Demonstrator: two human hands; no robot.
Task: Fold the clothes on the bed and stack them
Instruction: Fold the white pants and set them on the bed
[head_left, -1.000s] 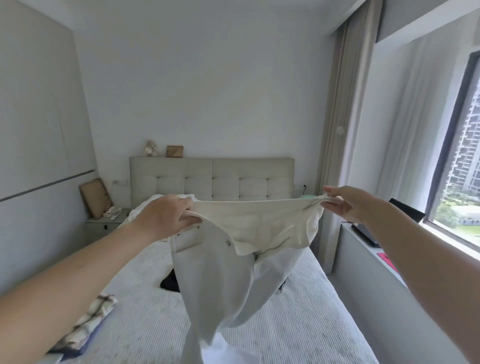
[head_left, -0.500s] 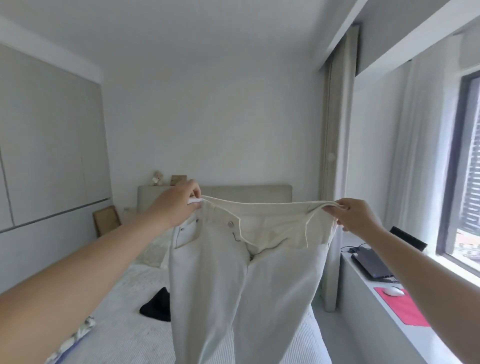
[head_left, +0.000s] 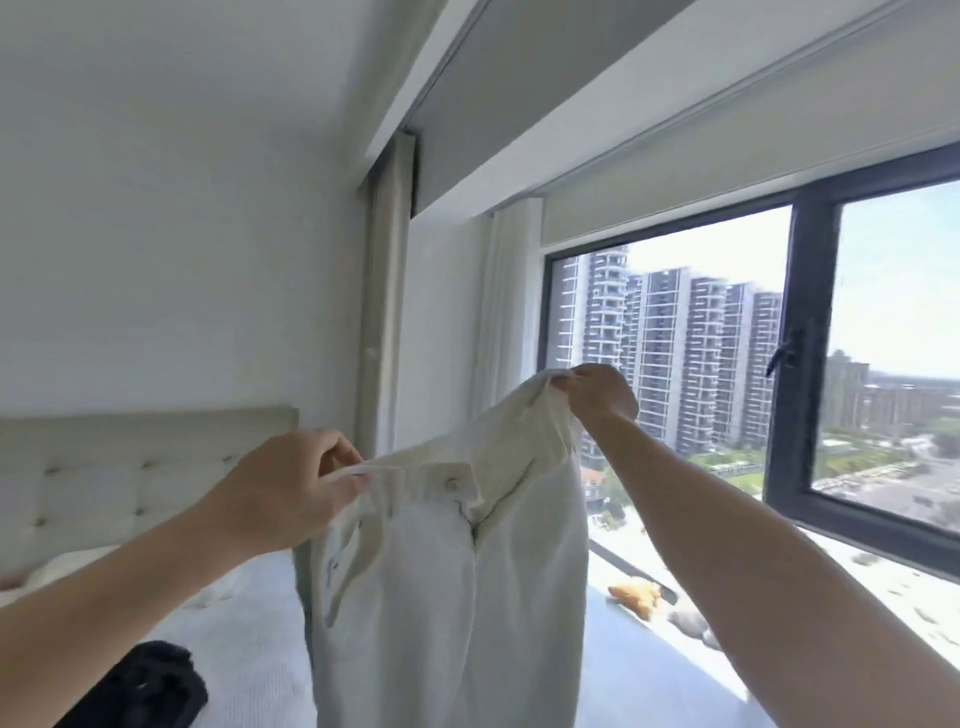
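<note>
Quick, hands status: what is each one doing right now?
Left hand: pinching the waistband of the white trousers.
Right hand: pinching the waistband's other side, raised higher.

Nothing readable here tbh, no labels, brand tags, numbers or signs anywhere, not even on the white trousers or around the window.
</note>
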